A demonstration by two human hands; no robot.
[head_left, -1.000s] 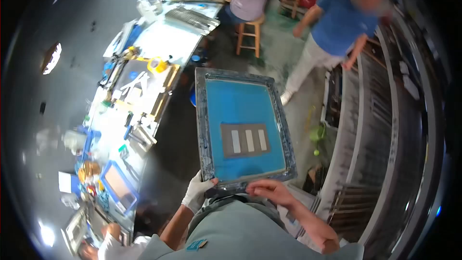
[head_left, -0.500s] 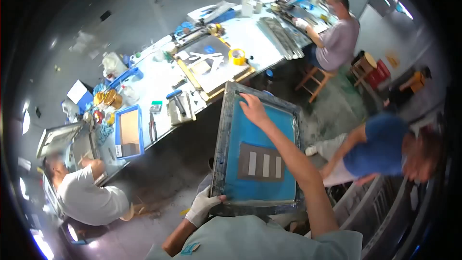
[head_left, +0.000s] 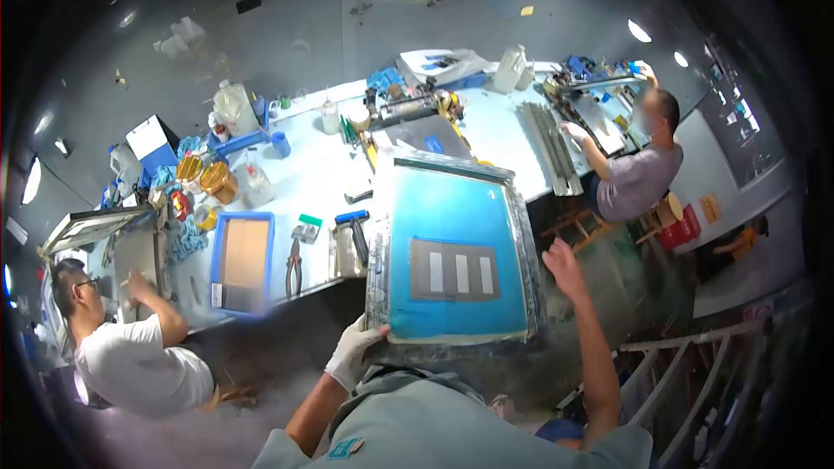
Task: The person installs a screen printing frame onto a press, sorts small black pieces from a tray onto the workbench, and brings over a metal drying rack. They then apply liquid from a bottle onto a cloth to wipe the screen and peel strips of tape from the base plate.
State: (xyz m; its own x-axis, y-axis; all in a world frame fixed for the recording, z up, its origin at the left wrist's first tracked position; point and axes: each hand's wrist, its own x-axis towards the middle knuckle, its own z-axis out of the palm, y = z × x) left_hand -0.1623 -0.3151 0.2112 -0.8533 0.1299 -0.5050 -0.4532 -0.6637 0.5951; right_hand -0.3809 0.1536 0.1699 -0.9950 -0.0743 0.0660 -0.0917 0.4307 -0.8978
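Observation:
A screen-printing frame (head_left: 380, 247) with blue mesh (head_left: 452, 213) is held up in front of my body. In the mesh's lower half lies a grey-brown rectangle (head_left: 445, 269) with three pale vertical bars. My left hand (head_left: 354, 353), in a white glove with a bare thumb tip, grips the frame's lower left corner. Just off the frame's right side is my right hand (head_left: 565, 267), bare and raised, its fingers loosely apart with nothing in them.
A long white worktable (head_left: 304, 175) runs ahead, bearing a blue tray (head_left: 271, 260), pliers (head_left: 294, 267) and a blue-handled squeegee (head_left: 351, 219). One co-worker (head_left: 143, 356) sits at left, another (head_left: 641, 174) at far right. A metal rack (head_left: 686, 373) stands at lower right.
My right hand has come off the mesh's upper part and moved to the right of the frame. The view has turned, the frame is closer to the table, and the person in blue at right is mostly out of sight.

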